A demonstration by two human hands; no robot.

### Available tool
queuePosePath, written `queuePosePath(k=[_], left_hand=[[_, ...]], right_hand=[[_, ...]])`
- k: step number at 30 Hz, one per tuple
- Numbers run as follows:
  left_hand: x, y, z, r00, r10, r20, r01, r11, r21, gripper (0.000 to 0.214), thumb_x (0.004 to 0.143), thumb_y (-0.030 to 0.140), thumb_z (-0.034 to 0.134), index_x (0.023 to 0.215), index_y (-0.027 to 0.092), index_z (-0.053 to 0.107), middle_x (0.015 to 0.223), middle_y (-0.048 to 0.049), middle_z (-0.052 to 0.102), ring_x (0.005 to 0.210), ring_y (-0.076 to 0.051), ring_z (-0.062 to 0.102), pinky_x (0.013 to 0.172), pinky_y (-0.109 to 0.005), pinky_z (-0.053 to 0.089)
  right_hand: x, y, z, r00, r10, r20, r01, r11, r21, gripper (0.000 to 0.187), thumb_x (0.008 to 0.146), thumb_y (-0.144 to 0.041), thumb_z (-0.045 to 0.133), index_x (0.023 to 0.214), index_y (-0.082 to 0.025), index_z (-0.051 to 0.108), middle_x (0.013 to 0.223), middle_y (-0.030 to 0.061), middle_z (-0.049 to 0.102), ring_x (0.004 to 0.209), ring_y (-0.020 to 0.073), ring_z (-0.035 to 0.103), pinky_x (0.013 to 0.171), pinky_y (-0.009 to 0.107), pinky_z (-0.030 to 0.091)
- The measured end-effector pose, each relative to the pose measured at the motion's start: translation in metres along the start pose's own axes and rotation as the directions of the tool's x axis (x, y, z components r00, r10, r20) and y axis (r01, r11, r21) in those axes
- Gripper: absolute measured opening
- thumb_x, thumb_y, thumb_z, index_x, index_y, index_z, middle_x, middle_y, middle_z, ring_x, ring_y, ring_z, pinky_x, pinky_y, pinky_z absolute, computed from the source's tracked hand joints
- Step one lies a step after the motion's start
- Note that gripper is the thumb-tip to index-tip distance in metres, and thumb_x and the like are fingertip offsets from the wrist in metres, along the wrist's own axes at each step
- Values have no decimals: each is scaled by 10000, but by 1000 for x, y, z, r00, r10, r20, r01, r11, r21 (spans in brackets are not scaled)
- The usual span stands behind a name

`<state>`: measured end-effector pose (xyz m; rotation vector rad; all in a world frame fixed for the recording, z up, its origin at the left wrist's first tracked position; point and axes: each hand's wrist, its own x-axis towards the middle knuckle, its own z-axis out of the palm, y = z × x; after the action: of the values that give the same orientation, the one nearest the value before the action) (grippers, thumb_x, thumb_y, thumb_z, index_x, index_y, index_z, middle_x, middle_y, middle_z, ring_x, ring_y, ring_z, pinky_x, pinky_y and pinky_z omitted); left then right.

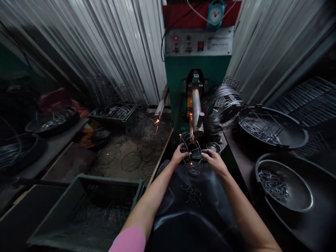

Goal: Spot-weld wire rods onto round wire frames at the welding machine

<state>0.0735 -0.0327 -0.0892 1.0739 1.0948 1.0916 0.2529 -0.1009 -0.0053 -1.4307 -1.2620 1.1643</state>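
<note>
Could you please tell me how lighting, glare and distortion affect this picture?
Head view: dim overall, orange sparks glowing at the wire frame; head view: pale sheen on the black lap cover; head view: wide-angle stretching of the lower-right bowl, with the far left dark and blurry.

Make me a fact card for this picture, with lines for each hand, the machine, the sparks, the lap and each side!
Left hand: fingers on a round wire frame
Right hand: fingers at the wire frame's other side
Machine: green, red light glowing
Sparks: orange, left of the machine
Lap: black apron with loose wire bits
Left side: green crate
Right side: wire coil, bowl holding metal pieces
</note>
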Motion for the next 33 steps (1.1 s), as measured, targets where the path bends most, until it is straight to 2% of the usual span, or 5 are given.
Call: queuePosePath(k=[6,11,21,28,33], left_hand=[[-11,-8,0,999,-46,6,45,999,15,725,500,295,819,1146,147,526,861,-36,574,818,-152,549,698,-253,452],[-12,-5,3,978,-204,44,207,976,-72,712,567,363,770,1195,180,489,955,-68,586,806,-165,571,584,-227,453],[-6,-6,5,938,-329,109,340,935,-104,625,605,409,742,1155,197,536,1039,-108,607,906,-217,568,628,-290,501],[-16,-15,5,961,-253,108,268,950,-162,732,568,360,779,1219,188,490,1107,-116,566,964,-221,551,649,-284,505],[-15,-15,7,963,-251,97,264,950,-165,719,577,364,773,1215,174,500,1036,-107,580,909,-201,560,625,-274,505]], right_hand=[[-24,6,-7,994,61,88,-63,998,18,254,677,-431,646,718,-181,620,668,-5,604,626,141,526,622,273,420],[-6,-9,2,1000,6,27,-7,999,34,260,670,-429,641,725,-176,623,667,-8,587,638,136,515,613,263,408],[13,-17,8,1000,2,-2,-1,998,70,279,642,-433,652,743,-173,640,705,7,618,666,142,538,634,268,426],[-23,3,-11,993,91,81,-91,996,1,275,651,-439,661,741,-181,629,713,8,634,671,156,554,638,277,429],[-25,6,-11,992,85,91,-83,996,-24,305,679,-476,632,747,-180,620,741,25,651,678,170,564,641,288,431]])
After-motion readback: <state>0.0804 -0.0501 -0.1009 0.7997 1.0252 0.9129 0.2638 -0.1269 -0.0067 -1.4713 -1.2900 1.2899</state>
